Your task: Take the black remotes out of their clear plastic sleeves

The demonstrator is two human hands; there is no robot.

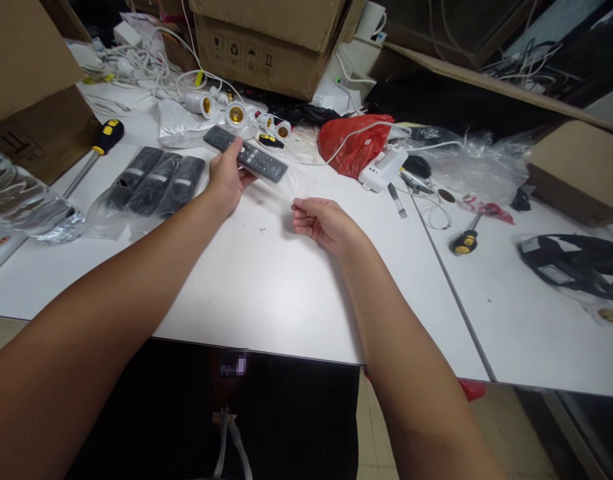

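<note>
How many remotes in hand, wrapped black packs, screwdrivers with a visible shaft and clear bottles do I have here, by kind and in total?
Remote in the left hand: 1
Wrapped black packs: 3
Screwdrivers with a visible shaft: 2
Clear bottle: 1
Total: 7

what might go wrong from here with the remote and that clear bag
The remote might slip, as only the left hand grips it while the right hand holds the clear bag. The thin bag could tear if pulled hard. A wide swing left might knock the wrapped remotes.
</note>
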